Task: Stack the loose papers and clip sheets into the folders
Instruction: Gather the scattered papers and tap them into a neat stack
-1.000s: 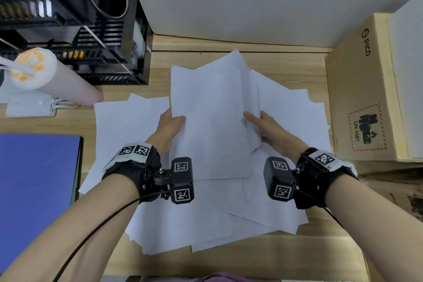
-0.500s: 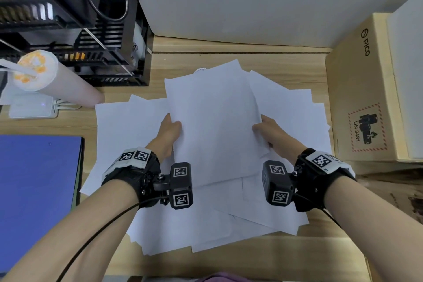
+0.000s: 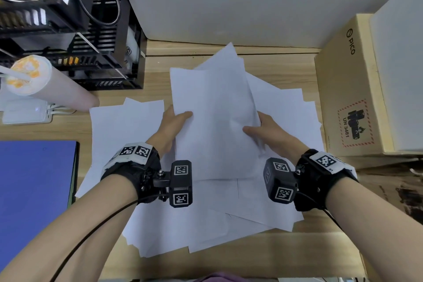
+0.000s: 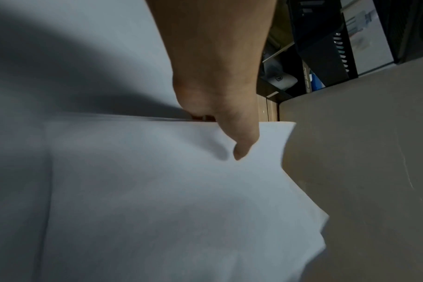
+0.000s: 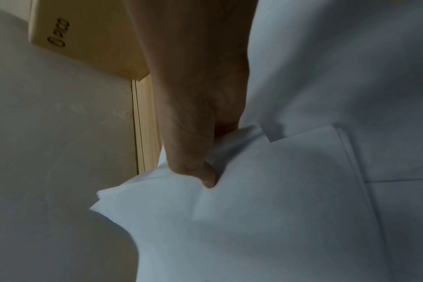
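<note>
**A:** Papers (image 3: pixel 212 121) up off the tabletop (image 3: pixel 229 256) in the head view, a thin bundle pinched at both side edges: left hand (image 3: pixel 170 129) on one edge, right hand (image 3: pixel 269 131) on the other. More loose sheets (image 3: pixel 128 130) lie fanned out underneath.

**B:** And the blue folder (image 3: pixel 34 201) sits closed at the left edge, well apart from the bundle. Cardboard box (image 3: pixel 350 89) on the right, a drink cup (image 3: pixel 43 84) and a black rack (image 3: pixel 75 36) at the back.

**A:** Left wrist view now. Thumb (image 4: pixel 239 141) pressed down on top of the bundle (image 4: pixel 169 190), fingers hidden beneath, so that hand is clamped on the paper edge.

**B:** See the far corners droop? Light, floppy stuff, I'd say; it won't hold its own shape.

**A:** Right wrist view: thumb (image 5: pixel 193 152) digging into the sheets (image 5: pixel 266 209), and there's a crease forming just by it. The right hand is gripping the bundle too, tighter by the look of it.

**B:** Sheet edges are stepped, not flush. Smooth paper will likely slide sheet on sheet, so my call is hold both long edges midway, thumbs on top, and ease off that squeeze before it crumples.
</note>
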A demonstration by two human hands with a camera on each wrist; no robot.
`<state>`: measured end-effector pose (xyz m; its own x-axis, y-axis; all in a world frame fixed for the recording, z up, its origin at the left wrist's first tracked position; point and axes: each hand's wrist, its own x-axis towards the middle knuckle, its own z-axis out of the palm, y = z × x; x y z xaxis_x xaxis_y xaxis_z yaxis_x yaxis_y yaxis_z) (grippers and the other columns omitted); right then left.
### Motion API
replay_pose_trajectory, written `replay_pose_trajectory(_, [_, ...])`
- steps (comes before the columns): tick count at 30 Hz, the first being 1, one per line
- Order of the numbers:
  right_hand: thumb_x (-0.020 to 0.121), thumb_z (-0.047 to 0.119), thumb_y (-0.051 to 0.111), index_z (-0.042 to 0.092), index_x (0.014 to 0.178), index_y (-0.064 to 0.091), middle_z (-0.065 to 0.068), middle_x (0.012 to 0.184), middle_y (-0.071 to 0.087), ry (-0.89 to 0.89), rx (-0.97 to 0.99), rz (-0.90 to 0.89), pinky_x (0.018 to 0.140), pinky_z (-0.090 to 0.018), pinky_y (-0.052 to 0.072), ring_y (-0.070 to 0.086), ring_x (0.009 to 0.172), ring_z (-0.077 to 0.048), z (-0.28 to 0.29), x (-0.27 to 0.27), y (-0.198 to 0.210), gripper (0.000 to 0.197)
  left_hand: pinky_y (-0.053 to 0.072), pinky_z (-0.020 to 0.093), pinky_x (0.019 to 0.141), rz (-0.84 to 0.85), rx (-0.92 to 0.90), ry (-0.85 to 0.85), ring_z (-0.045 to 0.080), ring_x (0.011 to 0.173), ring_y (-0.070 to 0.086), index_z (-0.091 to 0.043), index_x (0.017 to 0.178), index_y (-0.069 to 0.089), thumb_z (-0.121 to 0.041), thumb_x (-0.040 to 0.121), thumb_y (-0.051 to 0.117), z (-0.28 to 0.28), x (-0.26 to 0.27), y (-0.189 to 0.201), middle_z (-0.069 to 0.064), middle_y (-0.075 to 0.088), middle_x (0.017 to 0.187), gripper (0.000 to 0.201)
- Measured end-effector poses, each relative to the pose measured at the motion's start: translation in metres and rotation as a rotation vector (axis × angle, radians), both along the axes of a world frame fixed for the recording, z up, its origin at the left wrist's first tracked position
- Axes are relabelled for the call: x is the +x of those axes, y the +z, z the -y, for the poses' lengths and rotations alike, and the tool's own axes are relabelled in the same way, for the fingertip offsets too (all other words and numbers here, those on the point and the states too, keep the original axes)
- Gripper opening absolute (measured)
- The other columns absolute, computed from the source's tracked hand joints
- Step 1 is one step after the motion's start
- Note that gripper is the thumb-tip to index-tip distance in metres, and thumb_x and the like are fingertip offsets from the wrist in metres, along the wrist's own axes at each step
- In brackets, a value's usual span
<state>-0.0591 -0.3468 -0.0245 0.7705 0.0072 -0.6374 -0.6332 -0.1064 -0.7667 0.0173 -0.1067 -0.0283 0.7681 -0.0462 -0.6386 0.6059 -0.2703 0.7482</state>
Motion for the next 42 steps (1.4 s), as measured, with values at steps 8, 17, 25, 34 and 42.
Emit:
replay_pose_trajectory(8, [0.092,0.001,0.055,0.018,0.12,0.059,-0.002,0.115,0.07,-0.138,0.082,-0.001,0.072,-0.023,0.056,0.07,0.094,-0.015,0.031,-0.015,0.019,0.033,0.055,0.028,0.078,-0.071,-0.157,-0.031,0.016,0.103,0.067,-0.016,0.133,0.046,-0.021,0.088,0.07,0.016,0.0,0.008,0.0,0.066,0.121,0.052])
replay_pose_trajectory(17, [0.088,0.021,0.06,0.02,0.145,0.037,-0.01,0.15,0.031,-0.429,-0.61,-0.153,0.107,-0.044,0.034,0.032,0.136,-0.033,0.078,-0.048,-0.011,0.061,0.049,0.021,0.069,-0.008,-0.012,-0.303,0.008,0.095,0.063,-0.026,0.128,0.048,-0.007,0.095,0.054,0.027,-0.014,0.012,-0.008,0.063,0.113,0.038])
replay_pose_trajectory(25, [0.089,0.027,0.059,0.015,0.152,0.017,-0.007,0.159,0.007,-0.287,-0.539,-0.282,0.117,-0.046,0.019,0.009,0.146,-0.029,0.061,-0.067,-0.023,0.077,0.049,0.022,0.065,-0.022,0.081,-0.242,0.012,0.083,0.062,-0.013,0.122,0.054,-0.004,0.095,0.046,0.013,-0.024,0.002,0.003,0.063,0.112,0.029])
replay_pose_trajectory(34, [0.084,0.023,0.062,0.015,0.144,0.032,-0.011,0.147,0.032,-0.412,-0.493,-0.306,0.108,-0.045,0.035,0.037,0.129,-0.031,0.056,-0.066,-0.025,0.068,0.046,0.022,0.064,-0.052,0.112,-0.25,0.011,0.083,0.058,-0.015,0.117,0.048,-0.005,0.094,0.053,0.002,-0.029,-0.005,0.0,0.058,0.103,0.026])
replay_pose_trajectory(42, [0.063,0.028,0.052,0.029,0.104,0.056,-0.004,0.107,0.061,-0.468,-0.491,-0.307,0.092,-0.047,0.05,0.057,0.099,-0.035,0.051,-0.078,-0.036,0.041,0.047,0.025,0.071,-0.042,0.169,-0.271,0.021,0.098,0.058,-0.015,0.116,0.05,-0.01,0.091,0.06,-0.001,-0.029,-0.014,0.001,0.059,0.109,0.028])
